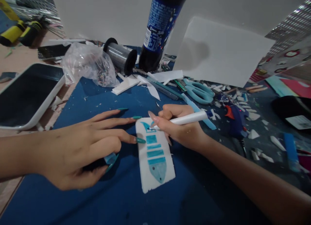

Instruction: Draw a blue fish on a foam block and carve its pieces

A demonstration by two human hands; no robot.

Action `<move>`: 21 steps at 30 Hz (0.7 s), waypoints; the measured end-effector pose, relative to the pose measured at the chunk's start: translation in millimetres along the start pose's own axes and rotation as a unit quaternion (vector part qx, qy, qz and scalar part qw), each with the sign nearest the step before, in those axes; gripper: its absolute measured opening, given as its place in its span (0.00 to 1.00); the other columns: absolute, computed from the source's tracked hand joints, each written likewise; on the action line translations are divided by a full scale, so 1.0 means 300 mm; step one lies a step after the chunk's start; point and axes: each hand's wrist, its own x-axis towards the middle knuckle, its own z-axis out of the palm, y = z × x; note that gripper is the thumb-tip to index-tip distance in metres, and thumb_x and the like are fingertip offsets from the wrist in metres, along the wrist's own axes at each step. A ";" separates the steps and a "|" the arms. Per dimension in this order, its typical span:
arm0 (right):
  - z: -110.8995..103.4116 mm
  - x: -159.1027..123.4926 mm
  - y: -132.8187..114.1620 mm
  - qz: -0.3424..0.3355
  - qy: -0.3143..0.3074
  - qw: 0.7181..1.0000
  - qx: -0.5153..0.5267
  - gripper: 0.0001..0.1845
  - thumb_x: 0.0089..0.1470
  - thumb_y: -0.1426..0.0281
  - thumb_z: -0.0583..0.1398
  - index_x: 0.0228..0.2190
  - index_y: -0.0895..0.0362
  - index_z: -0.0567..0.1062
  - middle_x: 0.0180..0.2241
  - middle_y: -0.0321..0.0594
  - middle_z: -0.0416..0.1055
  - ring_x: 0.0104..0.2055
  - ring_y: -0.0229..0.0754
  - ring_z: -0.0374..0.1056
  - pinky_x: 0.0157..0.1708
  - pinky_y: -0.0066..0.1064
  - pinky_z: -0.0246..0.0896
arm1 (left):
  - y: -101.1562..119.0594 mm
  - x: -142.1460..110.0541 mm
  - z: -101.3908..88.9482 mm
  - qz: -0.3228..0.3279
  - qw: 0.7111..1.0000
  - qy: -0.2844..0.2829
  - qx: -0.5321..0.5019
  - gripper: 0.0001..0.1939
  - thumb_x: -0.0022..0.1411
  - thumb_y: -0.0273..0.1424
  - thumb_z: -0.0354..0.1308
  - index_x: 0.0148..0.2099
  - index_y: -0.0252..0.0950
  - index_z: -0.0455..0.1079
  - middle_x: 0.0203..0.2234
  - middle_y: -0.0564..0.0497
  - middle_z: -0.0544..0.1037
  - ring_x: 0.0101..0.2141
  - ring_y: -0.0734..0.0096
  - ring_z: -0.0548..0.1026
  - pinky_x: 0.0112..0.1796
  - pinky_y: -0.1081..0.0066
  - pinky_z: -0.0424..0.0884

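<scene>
A small white card (157,184) lies on the blue mat, bearing a fish drawn in blue: a grey-blue head at the near end, several stripes, and a tail at the far end. My right hand (182,126) grips a white marker (190,117), its tip down on the fish's tail. From the left, two fingertips of my left hand (82,150) touch the card's edge. Its thumb and a bent finger hold a small blue cap (110,158), partly hidden by the hand.
Behind the card lie blue-handled scissors (200,91), a utility knife (162,88) and paper strips. A dark bottle (157,30), wire spool (120,55) and plastic bag (88,63) stand further back. A phone (31,92) is left; a glue gun (236,119) and scraps lie right.
</scene>
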 end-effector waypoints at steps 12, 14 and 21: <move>-0.006 0.002 -0.010 -0.016 -0.010 1.000 -0.015 0.26 0.56 0.75 0.62 0.19 0.51 0.50 0.16 0.26 0.49 0.19 0.32 0.46 0.22 0.31 0.47 | 0.005 -0.003 -0.002 0.005 1.000 -0.004 0.009 0.10 0.66 0.26 0.52 0.49 0.41 0.61 0.64 0.45 0.78 0.76 0.55 0.56 0.76 0.48 0.50; -0.009 -0.001 -0.011 -0.007 -0.002 1.000 -0.018 0.27 0.56 0.76 0.61 0.19 0.51 0.48 0.16 0.26 0.48 0.19 0.32 0.46 0.21 0.31 0.47 | 0.003 -0.003 -0.003 0.004 1.000 -0.005 0.003 0.11 0.65 0.25 0.53 0.49 0.41 0.62 0.64 0.45 0.78 0.76 0.54 0.57 0.76 0.47 0.52; -0.005 -0.004 -0.009 -0.023 -0.004 0.999 -0.027 0.26 0.56 0.74 0.62 0.18 0.52 0.52 0.17 0.27 0.52 0.20 0.33 0.48 0.23 0.32 0.49 | 0.003 0.001 -0.001 -0.008 1.000 0.012 -0.012 0.12 0.64 0.24 0.54 0.49 0.41 0.64 0.63 0.46 0.79 0.74 0.53 0.61 0.75 0.49 0.53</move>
